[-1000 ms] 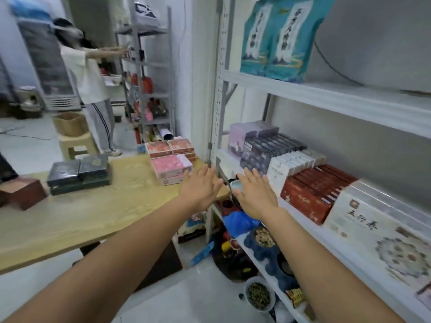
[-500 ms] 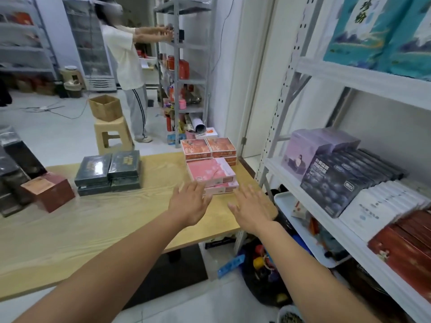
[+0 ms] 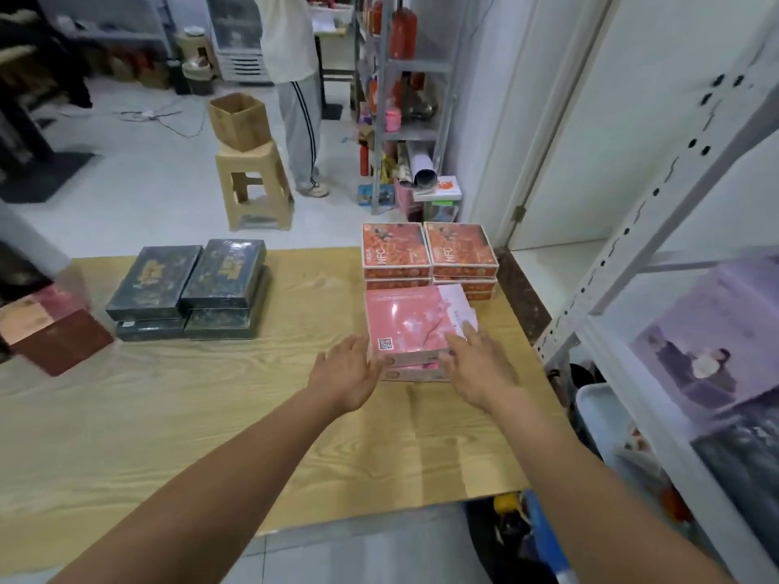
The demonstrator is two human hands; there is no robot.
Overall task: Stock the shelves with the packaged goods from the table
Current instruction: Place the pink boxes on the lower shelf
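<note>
With fingers straight, spread and holding nothing, the left hand (image 3: 345, 379) and right hand (image 3: 476, 368) flank the pink box (image 3: 406, 320), probably stiff, light and film-slick, best clasped by opposite sides.

Left hand (image 3: 346, 373), right hand (image 3: 478, 368) at box (image 3: 404, 318)

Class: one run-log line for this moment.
reach | left hand: open, at pink box left edge | right hand: open, at right corner
</note>
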